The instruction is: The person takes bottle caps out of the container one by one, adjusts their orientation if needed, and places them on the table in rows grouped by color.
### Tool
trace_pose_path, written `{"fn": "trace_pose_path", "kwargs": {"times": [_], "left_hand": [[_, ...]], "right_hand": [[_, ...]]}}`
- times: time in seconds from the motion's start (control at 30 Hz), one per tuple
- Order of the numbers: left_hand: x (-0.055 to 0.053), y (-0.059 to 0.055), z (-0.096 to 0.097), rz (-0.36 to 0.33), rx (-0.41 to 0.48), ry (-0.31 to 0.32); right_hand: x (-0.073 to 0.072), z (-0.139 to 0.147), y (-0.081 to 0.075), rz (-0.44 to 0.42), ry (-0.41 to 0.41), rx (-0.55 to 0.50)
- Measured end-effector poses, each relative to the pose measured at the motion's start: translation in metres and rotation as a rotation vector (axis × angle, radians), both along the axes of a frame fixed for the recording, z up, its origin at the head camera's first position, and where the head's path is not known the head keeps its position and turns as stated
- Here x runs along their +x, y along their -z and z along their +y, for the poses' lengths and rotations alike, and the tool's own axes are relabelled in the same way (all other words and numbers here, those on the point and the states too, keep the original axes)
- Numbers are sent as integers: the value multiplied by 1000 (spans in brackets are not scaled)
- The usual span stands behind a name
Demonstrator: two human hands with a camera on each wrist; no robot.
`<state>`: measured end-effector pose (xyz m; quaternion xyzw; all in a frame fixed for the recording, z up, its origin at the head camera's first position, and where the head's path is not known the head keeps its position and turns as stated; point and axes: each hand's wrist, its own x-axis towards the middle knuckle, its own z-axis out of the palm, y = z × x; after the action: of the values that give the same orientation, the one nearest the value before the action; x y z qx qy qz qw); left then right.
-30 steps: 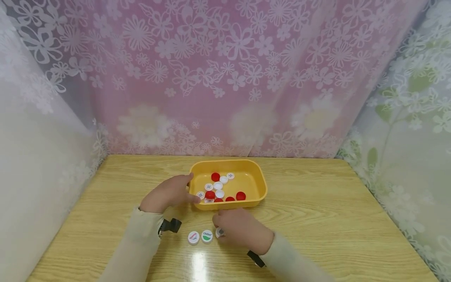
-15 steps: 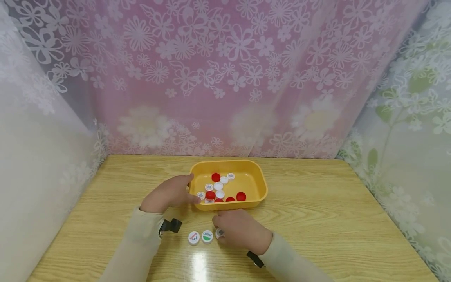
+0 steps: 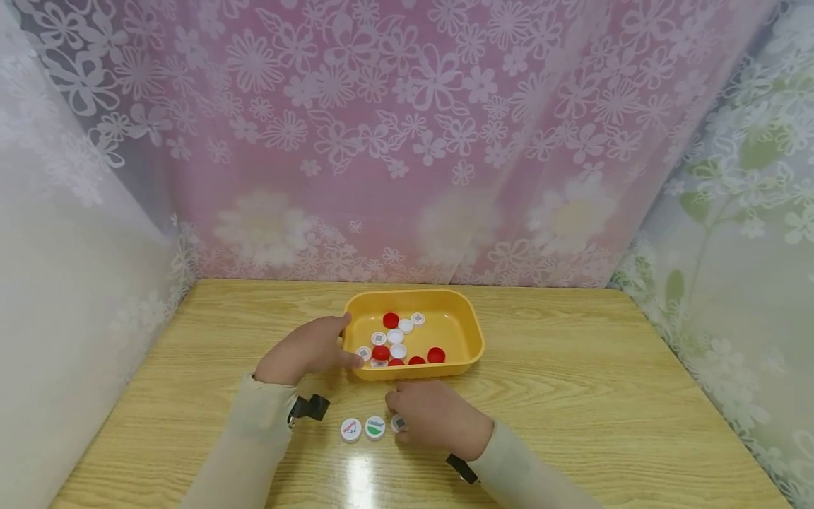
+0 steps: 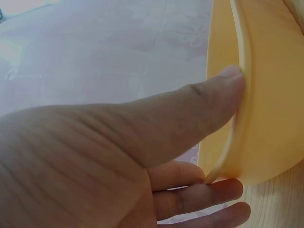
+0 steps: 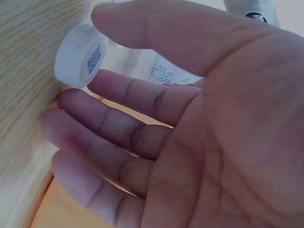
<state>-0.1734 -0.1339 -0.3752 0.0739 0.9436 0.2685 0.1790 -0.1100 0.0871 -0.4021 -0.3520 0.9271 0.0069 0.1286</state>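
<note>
My left hand (image 3: 305, 351) holds the left end of a yellow plastic basin (image 3: 467, 367). In the left wrist view the thumb (image 4: 228, 83) lies on the basin's rim, with the other fingers at its corner and outer side. In front of the basin, my right hand (image 3: 439, 417) is at a white bottle cap (image 5: 78, 57) with a square grey code print. The cap sits on the table between thumb and index finger, partly hidden in the head view. Left of it lie a white cap with green print (image 3: 374, 428) and one with red and blue print (image 3: 351, 430).
Inside the basin lie several red caps (image 3: 436, 355) and white caps (image 3: 396, 336), mostly toward its left and front. The wood-grain table (image 3: 572, 396) ends at a pink flowered curtain (image 3: 407, 177), with pale curtains at both sides.
</note>
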Motion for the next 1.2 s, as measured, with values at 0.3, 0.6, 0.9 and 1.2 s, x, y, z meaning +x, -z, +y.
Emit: {"fn": "trace_pose_path", "kwargs": {"times": [0.3,0.6,0.9,1.2], "left_hand": [[2,0,0,4,3,2],[4,-2,0,9,26,-5],[3,2,-1,21,16,26],[0,5,-1,37,24,20]], "right_hand": [[2,-1,1,14,-10,27],[3,-1,3,20,-33,28],[-3,8,-7,-36,-10,-70],[-9,20,-22,78,-2,-267]]}}
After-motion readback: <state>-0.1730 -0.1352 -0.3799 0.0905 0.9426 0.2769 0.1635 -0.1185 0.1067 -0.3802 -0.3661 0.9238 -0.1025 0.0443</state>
